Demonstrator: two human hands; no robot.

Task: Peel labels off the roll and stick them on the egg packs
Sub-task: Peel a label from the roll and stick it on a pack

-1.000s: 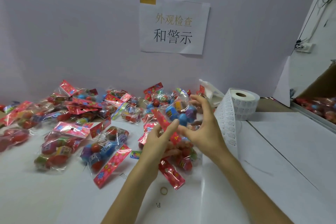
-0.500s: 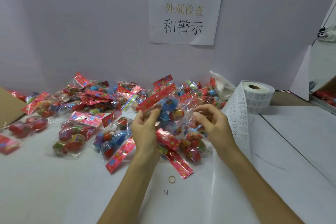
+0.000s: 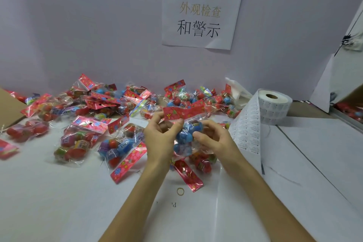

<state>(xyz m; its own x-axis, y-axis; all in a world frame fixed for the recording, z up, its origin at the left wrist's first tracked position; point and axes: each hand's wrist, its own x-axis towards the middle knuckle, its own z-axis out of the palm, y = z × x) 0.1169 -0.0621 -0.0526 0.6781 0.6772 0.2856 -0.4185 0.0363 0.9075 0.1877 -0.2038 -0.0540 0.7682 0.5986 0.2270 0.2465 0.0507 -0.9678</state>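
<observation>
- Pale lilac wall (image 3: 78,25) closes the back of the frame, with a taped paper sign (image 3: 200,15) in Chinese characters at upper centre; below it runs a white worktop (image 3: 59,202).
- A heap of egg packs (image 3: 94,120), clear bags of red and blue eggs with red header cards, sprawls across the left and centre of the worktop against the wall.
- One held egg pack (image 3: 185,114) is lifted at the centre of the frame, header card uppermost and roughly level, blue eggs hanging below.
- The left grip (image 3: 161,139) pinches the bag just under the left end of the header card.
- The right grip (image 3: 214,139) has its fingers curled onto the clear film beside the blue eggs. Whether a label lies under those fingertips cannot be told.
- The label roll (image 3: 275,106) stands on end at centre right, and its unwound label strip (image 3: 247,133) trails down the worktop just beside the right wrist.
- A small rubber band (image 3: 180,191) lies on the worktop between the forearms.
- The step in hand looks like steadying and turning this pack to offer a flat face for a label, or smoothing one down.
- Next would likely be the right grip letting go, crossing to the near strip and lifting one label by its edge while the left grip keeps the film taut.
</observation>
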